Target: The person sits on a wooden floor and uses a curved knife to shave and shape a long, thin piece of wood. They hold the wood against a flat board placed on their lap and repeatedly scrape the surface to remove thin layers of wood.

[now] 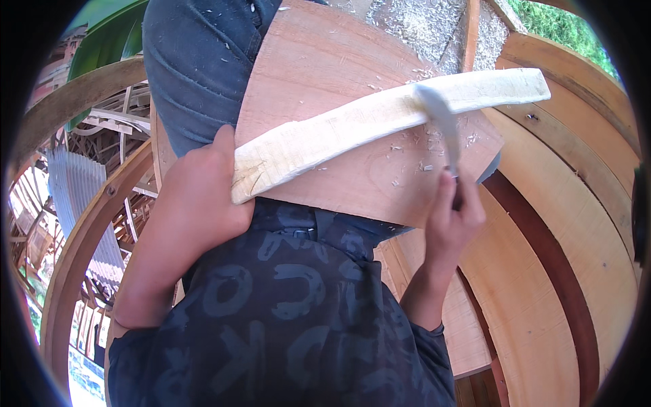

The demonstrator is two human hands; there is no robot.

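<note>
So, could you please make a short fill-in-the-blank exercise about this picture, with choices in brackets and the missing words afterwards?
1. In the picture, the left hand grips the pale wood piece at its (left/right) ____ end.
2. The right hand holds a tool with a (straight/curved) ____ blade.
3. The pale wood piece lies (across/under) ____ the reddish board.
4. The dark shirt carries lighter (letters/stripes) ____.

Missing words: left; curved; across; letters

The strip point(325, 139) crosses the board point(319, 61) and divides it. Far-side access: over the board beyond the strip. Near-side access: between the left hand point(210, 180) and right hand point(458, 207). Obstructions: left hand at the strip's left end; blade point(442, 122) at its right half; torso point(291, 312) beside the near edge.
</note>
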